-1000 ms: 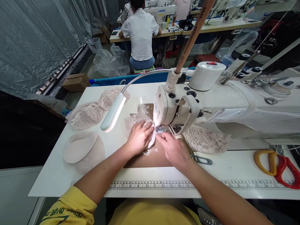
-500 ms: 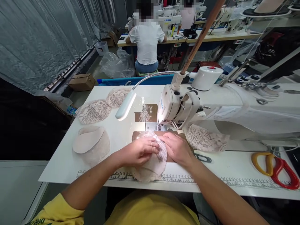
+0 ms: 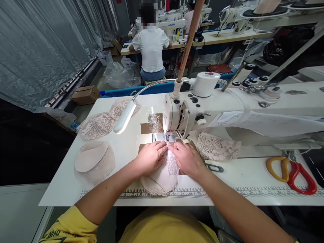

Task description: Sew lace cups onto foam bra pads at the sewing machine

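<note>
A pale pink lace bra cup [image 3: 162, 183] lies on the table in front of the sewing machine [image 3: 202, 101], its far edge at the needle area. My left hand [image 3: 151, 157] rests on the cup's left side, fingers together and holding the fabric close to the needle. From the right, my right hand [image 3: 188, 158] grips the lace edge, its fingertips nearly meeting those of the left. The fingers cover part of the cup's far edge, so I cannot tell whether it lies under the presser foot.
Lace cups [image 3: 97, 125] and a stack of plain cup pieces [image 3: 95, 160] lie on the left. Another lace piece [image 3: 217, 146] sits under the machine arm. Scissors [image 3: 301, 177] and a small grey metal tool [image 3: 214, 168] are on the right. A lamp [image 3: 124, 117] overhangs; a person [image 3: 152, 49] sits ahead.
Both hands have pushed the lace cup slightly forward to the needle. My left hand has flattened and moved closer to my right fingertips. The camera view has shifted a little.
</note>
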`<state>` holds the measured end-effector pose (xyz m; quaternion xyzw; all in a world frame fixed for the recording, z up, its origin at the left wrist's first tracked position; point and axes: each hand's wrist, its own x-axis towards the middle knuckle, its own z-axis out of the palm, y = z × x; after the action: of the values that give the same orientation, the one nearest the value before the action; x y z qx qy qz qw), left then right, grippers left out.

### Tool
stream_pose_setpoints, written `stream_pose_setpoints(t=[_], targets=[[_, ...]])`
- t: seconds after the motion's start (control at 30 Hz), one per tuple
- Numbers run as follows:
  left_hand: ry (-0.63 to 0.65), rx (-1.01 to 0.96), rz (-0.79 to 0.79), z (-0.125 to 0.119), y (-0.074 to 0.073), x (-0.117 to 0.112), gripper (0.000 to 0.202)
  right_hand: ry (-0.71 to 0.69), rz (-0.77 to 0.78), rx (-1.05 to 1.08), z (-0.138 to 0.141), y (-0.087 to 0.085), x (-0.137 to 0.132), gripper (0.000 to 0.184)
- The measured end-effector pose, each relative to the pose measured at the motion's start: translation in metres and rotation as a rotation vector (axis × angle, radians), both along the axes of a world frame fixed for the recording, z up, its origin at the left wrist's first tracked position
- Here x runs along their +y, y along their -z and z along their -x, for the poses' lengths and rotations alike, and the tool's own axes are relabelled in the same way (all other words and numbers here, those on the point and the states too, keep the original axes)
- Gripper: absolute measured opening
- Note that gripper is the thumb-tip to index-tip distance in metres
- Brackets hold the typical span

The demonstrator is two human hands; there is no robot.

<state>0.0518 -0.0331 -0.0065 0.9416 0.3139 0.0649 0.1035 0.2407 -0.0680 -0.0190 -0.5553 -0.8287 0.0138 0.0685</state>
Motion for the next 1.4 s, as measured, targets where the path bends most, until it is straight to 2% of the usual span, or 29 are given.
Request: stream_pose_setpoints(t=[0.2, 0.43, 0.57, 0.67, 0.8, 0.87, 0.93, 1.1, 1.17, 1.27, 1.4], targets=[[-0.047, 0.087, -0.031, 0.003, -0.003, 0.006, 0.045, 0.056, 0.010, -0.009, 0.005, -0.001, 0.004, 0.035], [0.111, 0.093, -0.066, 0.008, 0.002, 0.034, 0.049, 0.104, 0.006, -0.019, 0.009, 0.001, 0.007, 0.039], [0.148, 0.091, -0.072, 0.012, 0.006, 0.041, 0.048, 0.097, -0.006, 0.013, 0.006, 0.003, 0.007, 0.039], [0.116, 0.066, -0.076, 0.016, 0.001, 0.034, 0.043, 0.067, -0.010, 0.075, 0.000, 0.005, 0.006, 0.039], [0.066, -0.048, -0.043, 0.018, -0.008, 0.011, 0.029, 0.072, -0.008, 0.198, -0.008, 0.008, 0.005, 0.040], [0.026, -0.058, -0.039, 0.015, -0.007, 0.001, 0.022, 0.063, 0.004, 0.258, -0.010, 0.007, 0.004, 0.037], [-0.008, -0.058, -0.062, 0.012, -0.003, -0.004, 0.024, 0.037, 0.015, 0.314, -0.010, 0.004, 0.003, 0.033], [-0.008, -0.157, -0.014, 0.014, 0.004, -0.004, 0.020, -0.098, 0.097, 0.419, -0.008, -0.013, -0.007, 0.030], [0.000, -0.192, 0.033, 0.016, 0.003, -0.003, 0.018, -0.156, 0.145, 0.379, -0.006, -0.017, -0.011, 0.030], [-0.043, -0.255, 0.104, 0.021, 0.000, -0.001, 0.019, -0.173, 0.187, 0.186, -0.001, -0.018, -0.020, 0.026], [-0.102, -0.331, 0.214, 0.026, -0.005, 0.000, 0.021, -0.155, 0.120, 0.018, 0.002, -0.010, -0.033, 0.026]])
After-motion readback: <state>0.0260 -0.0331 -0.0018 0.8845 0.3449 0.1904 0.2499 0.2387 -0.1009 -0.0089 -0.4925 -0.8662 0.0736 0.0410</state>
